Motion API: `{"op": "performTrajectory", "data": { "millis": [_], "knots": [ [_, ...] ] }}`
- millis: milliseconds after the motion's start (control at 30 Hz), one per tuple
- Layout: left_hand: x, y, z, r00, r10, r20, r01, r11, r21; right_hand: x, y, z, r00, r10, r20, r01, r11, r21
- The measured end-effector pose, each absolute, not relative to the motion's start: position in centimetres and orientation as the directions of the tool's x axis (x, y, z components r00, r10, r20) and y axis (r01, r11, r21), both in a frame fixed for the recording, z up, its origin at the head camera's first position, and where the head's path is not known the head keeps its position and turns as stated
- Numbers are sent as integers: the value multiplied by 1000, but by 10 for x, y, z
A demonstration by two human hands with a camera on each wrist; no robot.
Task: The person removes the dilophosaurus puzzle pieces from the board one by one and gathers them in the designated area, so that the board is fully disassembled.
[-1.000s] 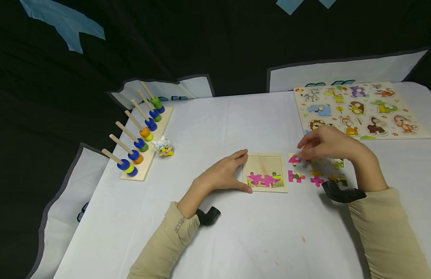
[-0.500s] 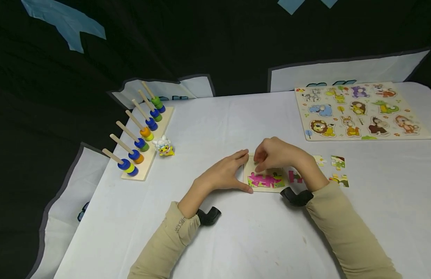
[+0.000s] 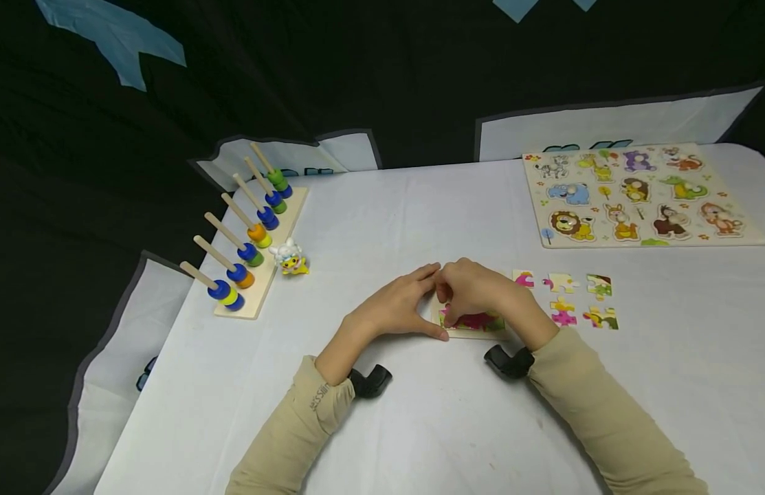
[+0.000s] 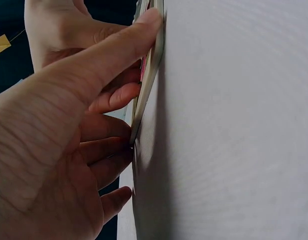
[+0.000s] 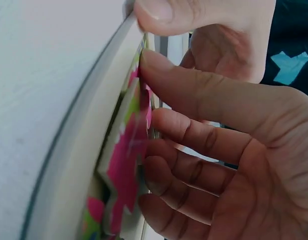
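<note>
My left hand (image 3: 397, 302) braces the left side of a small wooden puzzle tray (image 3: 481, 335), thumb along the near edge and fingertips at the far left corner. Inside the tray, a row of pink and green jigsaw pieces (image 5: 125, 160) lies along the near side. The right hand (image 3: 475, 292) bends over the tray from the right, hiding most of its inside. Its thumb and forefinger pinch a pink puzzle piece (image 5: 148, 102), low against the pieces in the tray. In the left wrist view the tray's edge (image 4: 145, 102) meets the left fingertips.
Several loose puzzle pieces (image 3: 563, 313) lie right of the tray. A large animal puzzle board (image 3: 642, 196) is at the back right. On the left stand a wooden peg stacker (image 3: 252, 282) with coloured rings and a small sheep-like figurine (image 3: 291, 258). White cloth covers the table (image 3: 382, 426).
The right hand has moved left from the loose pieces to the tray, then lowered toward its left part. The left hand has stayed at the tray's edge.
</note>
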State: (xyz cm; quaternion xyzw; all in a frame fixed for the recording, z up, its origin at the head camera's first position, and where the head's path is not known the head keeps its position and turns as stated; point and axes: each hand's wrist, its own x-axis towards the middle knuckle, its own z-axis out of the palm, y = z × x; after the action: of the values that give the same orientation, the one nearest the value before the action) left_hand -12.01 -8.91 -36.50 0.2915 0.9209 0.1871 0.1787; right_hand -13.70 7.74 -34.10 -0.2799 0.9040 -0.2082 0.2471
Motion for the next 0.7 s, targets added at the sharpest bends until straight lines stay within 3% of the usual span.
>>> {"op": "performTrajectory", "data": {
  "millis": [700],
  "knots": [
    [-120, -90, -366, -762, 608, -223, 479, 761, 437, -138, 81, -346, -731, -584, -354, -358, 769, -529]
  ]
}}
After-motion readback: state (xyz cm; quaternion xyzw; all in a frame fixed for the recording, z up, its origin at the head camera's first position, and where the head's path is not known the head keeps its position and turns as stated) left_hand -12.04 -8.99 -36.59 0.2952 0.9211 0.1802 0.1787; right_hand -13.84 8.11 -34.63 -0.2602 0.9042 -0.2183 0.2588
